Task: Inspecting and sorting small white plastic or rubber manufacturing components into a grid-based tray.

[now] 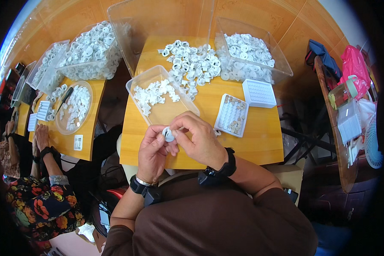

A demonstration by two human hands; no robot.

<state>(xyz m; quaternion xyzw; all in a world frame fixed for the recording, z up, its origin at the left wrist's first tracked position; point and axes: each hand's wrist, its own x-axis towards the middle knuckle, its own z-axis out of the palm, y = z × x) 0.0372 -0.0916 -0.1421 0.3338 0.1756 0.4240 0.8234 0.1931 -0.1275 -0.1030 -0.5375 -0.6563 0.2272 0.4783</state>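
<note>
We pinch a small, round, white plastic piece (168,134) narrowly between the fingertips of our left hand (150,150) and right hand (200,140), above the yellow wooden table (258,147); we seem to be adjusting it; the next move, we judge, calls for steady thumbs.

The table (260,147) looks like glossy wood. Above its near edge, the round piece (168,134) is smooth plastic; on it, the tub (158,112) is translucent plastic; to its right, the bag (354,68) is shiny plastic; before it, the shirt (217,213) is matt cloth.
</note>
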